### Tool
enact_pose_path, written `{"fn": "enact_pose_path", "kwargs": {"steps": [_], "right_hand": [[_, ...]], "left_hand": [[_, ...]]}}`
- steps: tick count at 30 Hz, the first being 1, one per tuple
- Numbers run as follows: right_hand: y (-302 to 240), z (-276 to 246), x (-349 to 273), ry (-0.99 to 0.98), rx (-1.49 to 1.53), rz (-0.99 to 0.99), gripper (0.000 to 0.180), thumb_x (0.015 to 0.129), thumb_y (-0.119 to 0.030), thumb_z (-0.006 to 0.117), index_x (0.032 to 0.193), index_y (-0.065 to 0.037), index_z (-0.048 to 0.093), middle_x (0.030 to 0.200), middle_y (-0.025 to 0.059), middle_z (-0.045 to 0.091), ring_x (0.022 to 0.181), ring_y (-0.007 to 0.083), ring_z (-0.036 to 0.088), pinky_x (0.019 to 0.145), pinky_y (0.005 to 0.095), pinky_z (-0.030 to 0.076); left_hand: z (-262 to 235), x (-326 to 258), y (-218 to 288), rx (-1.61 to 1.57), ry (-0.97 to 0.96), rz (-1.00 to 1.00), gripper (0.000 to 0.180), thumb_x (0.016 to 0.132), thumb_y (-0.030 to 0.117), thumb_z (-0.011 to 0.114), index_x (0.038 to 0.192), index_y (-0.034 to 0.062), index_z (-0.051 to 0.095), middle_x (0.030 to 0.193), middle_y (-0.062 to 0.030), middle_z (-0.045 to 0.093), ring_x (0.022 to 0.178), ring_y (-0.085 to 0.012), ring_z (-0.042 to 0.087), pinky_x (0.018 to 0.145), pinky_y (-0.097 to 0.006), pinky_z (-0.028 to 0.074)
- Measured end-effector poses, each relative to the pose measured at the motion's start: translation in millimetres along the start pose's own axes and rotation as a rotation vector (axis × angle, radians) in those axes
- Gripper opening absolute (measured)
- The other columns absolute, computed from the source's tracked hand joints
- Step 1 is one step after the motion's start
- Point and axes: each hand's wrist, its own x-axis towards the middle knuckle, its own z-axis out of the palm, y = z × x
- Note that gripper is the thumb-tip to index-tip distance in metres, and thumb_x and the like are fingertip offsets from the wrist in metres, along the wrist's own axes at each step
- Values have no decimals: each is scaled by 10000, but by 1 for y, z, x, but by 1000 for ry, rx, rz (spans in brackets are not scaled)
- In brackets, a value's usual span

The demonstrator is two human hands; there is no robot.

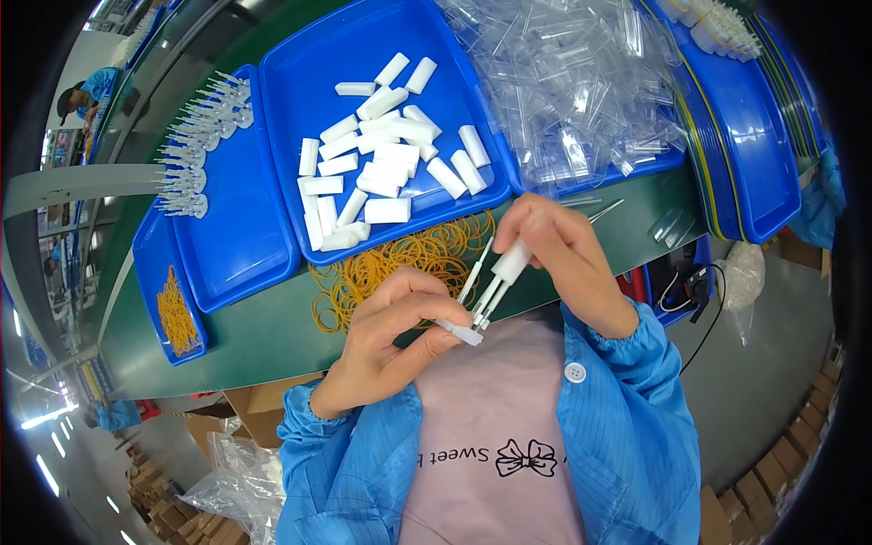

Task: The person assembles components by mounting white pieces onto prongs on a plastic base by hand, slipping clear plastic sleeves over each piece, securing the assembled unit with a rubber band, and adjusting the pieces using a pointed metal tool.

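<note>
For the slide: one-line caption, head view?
Both hands, left and right, hold thin white plastic applicator sticks over the blue tray of white caps.

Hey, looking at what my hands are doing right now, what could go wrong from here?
1. The thin white sticks are pinched only at their ends between the left hand and right hand, over your lap, so a slip could drop them off the table.
2. Loose rubber bands lie right under your hands and could snag.
3. The clear tubes are heaped at the tray's edge and may spill.
</note>
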Motion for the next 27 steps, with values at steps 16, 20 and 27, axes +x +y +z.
{"fn": "enact_pose_path", "kwargs": {"steps": [16, 20, 27], "right_hand": [[-7, 11, -11, -123, -291, -355, 139, 699, -130, 724, 786, -74, 631, 771, 29, 602, 766, 189, 551, 764, 320, 385], [-18, 12, 15, 3, -591, -571, 205, 769, -132, 620, 958, -58, 593, 970, 84, 572, 891, 242, 524, 751, 335, 385], [9, 28, 76, 129, -1690, -520, 89, 707, -95, 571, 785, -56, 582, 677, 49, 579, 701, 189, 544, 668, 321, 345]], "left_hand": [[3, -7, -5, 87, 142, 275, 245, 647, 19, 738, 885, 42, 685, 849, -84, 599, 710, -188, 591, 594, -269, 476], [3, -11, -19, 68, 324, 172, 231, 669, 4, 729, 888, 20, 654, 872, -97, 593, 772, -179, 585, 659, -260, 468], [-8, -18, -29, -346, 593, 74, 186, 777, -53, 629, 941, -6, 557, 973, -93, 537, 859, -127, 556, 764, -244, 459]]}}
